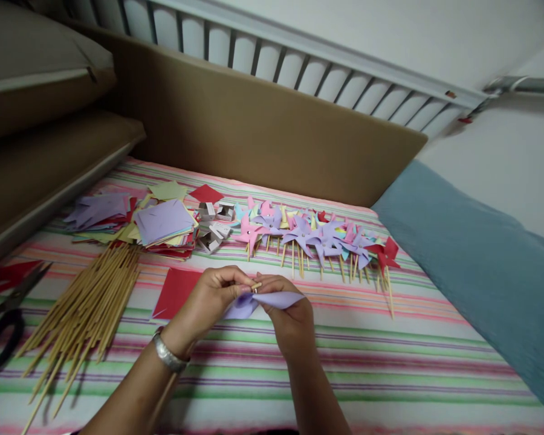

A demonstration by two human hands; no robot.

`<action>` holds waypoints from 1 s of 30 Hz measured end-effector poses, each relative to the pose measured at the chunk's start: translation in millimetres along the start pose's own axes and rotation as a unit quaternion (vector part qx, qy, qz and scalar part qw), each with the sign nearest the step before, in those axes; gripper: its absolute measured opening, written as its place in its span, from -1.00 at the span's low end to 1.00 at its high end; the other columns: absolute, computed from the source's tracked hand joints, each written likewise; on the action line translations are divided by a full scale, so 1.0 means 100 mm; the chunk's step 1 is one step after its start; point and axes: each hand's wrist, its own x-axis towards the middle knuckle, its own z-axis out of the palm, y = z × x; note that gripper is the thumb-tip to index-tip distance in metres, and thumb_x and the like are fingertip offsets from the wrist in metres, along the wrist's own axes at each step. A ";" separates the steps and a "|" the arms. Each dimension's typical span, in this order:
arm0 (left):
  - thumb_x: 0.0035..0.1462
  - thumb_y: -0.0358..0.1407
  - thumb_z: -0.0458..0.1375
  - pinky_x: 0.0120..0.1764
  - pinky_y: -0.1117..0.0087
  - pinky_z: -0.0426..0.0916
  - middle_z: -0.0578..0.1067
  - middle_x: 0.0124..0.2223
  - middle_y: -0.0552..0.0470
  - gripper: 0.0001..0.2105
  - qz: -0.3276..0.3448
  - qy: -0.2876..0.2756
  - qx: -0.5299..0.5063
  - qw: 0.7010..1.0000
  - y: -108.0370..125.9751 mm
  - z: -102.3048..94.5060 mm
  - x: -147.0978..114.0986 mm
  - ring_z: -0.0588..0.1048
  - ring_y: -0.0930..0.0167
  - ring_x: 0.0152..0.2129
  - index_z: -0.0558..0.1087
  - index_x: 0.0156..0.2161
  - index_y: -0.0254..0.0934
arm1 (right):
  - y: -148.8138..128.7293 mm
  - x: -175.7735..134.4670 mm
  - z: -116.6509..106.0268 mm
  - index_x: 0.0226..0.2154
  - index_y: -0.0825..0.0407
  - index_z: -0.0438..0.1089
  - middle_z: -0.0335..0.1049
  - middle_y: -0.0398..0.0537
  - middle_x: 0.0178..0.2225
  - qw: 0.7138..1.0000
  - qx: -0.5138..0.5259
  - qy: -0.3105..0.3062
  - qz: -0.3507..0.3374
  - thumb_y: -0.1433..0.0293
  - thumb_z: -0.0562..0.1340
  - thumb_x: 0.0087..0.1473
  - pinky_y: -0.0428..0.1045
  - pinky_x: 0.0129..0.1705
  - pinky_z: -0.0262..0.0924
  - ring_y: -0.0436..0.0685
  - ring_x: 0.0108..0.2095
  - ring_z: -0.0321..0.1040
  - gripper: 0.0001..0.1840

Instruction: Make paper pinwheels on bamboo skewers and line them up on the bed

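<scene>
Close together over the striped cloth, my left hand [213, 299] and my right hand [292, 314] are both closed, fingertips almost touching. A purple paper pinwheel [278, 298], partly hidden by my fingers, is pinched in my right hand. The tip of a wooden stick [256, 285] pokes out between the hands, held by my left fingertips; what looks like its lower part passes under my left forearm. A small shiny pin shows just under the tip. Beside my left hand, a red paper square [178, 293] lies on the cloth with a purple edge under it.
A bundle of wooden sticks [86, 302] and black-handled scissors [9, 326] lie at left. Behind are stacked cut paper squares [163, 220] and small opened boxes [213, 235]. Finished pinwheels [303, 232] lie in a row at centre right. A brown board [263, 121] stands behind.
</scene>
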 end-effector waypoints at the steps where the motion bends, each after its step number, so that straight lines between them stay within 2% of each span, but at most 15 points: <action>1: -0.13 -0.40 0.24 -0.37 0.46 0.23 0.44 -0.49 0.04 -0.96 0.003 0.000 0.007 1.000 0.00 0.00 0.00 0.35 0.47 -0.51 0.53 -0.52 -0.31 | 0.00 0.00 0.01 -0.48 0.01 0.42 0.42 -0.09 -0.41 1.000 0.005 0.003 0.011 0.51 0.26 -0.10 0.17 0.02 0.16 0.11 -0.29 0.38 -0.92; 9: -0.12 -0.34 0.25 -0.45 0.51 0.21 0.44 -0.48 0.09 -0.94 -0.015 -0.007 -0.008 1.000 -0.05 -0.01 0.01 0.32 0.52 -0.56 0.53 -0.47 -0.29 | -0.03 0.01 0.02 -0.50 0.03 0.41 0.44 -0.07 -0.40 0.996 0.031 0.028 0.080 0.47 0.29 -0.11 0.11 -0.04 0.19 0.14 -0.22 0.37 -0.96; 15: -0.12 -0.36 0.25 -0.28 0.44 0.27 0.46 -0.43 0.05 -0.95 0.017 -0.015 0.011 1.000 -0.09 -0.03 0.02 0.40 0.45 -0.44 0.53 -0.50 -0.30 | 0.01 0.03 0.01 -0.51 0.01 0.42 0.44 -0.10 -0.39 0.993 0.073 0.040 0.083 0.48 0.31 -0.13 0.13 -0.06 0.19 0.12 -0.29 0.39 -0.94; 18: -0.11 -0.36 0.24 -0.31 0.45 0.28 0.48 -0.43 0.06 -0.95 0.004 -0.006 -0.018 1.000 -0.11 -0.01 0.03 0.40 0.47 -0.46 0.53 -0.46 -0.29 | 0.00 0.04 -0.01 -0.51 0.01 0.42 0.43 -0.11 -0.41 0.995 0.077 0.022 0.067 0.50 0.29 -0.12 0.13 -0.03 0.18 0.10 -0.30 0.37 -0.93; 22: -0.13 -0.38 0.25 -0.42 0.50 0.26 0.51 -0.42 0.04 -0.94 -0.023 0.013 -0.037 0.999 -0.13 0.02 0.03 0.38 0.50 -0.53 0.53 -0.45 -0.30 | -0.04 0.06 -0.04 -0.50 0.01 0.42 0.41 -0.11 -0.43 0.999 0.026 -0.013 0.028 0.52 0.27 -0.10 0.15 0.02 0.13 0.09 -0.32 0.35 -0.91; 30: -0.14 -0.38 0.26 -0.48 0.54 0.21 0.47 -0.45 0.08 -0.95 -0.018 -0.009 -0.080 0.997 -0.14 0.04 0.02 0.36 0.53 -0.54 0.52 -0.46 -0.30 | -0.08 0.05 -0.06 -0.47 0.00 0.42 0.40 -0.09 -0.40 0.999 -0.023 -0.022 0.013 0.53 0.24 -0.06 0.13 -0.03 0.17 0.11 -0.28 0.35 -0.89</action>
